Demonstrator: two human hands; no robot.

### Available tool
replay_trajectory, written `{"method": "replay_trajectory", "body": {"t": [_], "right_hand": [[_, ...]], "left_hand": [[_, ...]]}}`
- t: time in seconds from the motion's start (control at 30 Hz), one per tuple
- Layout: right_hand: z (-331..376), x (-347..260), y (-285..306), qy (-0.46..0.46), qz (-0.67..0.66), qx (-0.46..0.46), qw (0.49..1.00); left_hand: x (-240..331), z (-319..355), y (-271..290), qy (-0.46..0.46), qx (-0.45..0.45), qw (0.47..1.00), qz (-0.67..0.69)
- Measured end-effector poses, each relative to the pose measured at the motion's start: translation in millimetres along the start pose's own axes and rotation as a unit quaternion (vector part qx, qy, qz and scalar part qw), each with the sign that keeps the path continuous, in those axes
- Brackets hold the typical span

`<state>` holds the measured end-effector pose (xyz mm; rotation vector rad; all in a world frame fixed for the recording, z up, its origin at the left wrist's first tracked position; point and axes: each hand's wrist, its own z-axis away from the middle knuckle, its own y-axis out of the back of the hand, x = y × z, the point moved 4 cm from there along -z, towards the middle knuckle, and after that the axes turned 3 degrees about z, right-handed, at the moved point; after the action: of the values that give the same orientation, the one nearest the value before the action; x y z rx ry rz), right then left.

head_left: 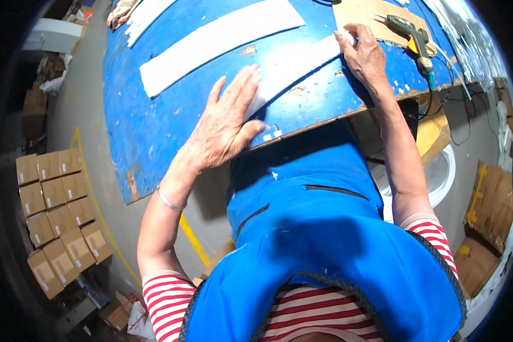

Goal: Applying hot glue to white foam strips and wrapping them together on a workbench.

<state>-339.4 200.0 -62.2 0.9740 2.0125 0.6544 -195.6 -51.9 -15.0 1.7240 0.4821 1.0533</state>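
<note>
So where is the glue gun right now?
In the head view, the glue gun lies at the far right of the blue table, on a piece of brown cardboard, just beyond the right hand.

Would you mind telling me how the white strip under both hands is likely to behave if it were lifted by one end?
The white strip looks long, thin and flat, so it would probably sag or flex. It seems light for its length. The left hand presses flat on one end and the right hand on the other, which suggests it slides easily on the blue table.
</note>
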Motion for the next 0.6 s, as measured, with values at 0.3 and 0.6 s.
{"method": "replay_trajectory", "body": {"t": [0.3,0.6], "right_hand": [[0,-3,2,-0.017,-0.005,-0.023,1.000],[0,-4,4,-0.011,0.000,-0.012,1.000]], "left_hand": [[-11,-37,-20,0.012,-0.054,0.998,0.017],[-6,-37,-20,-0.047,-0.061,0.997,-0.028]]}}
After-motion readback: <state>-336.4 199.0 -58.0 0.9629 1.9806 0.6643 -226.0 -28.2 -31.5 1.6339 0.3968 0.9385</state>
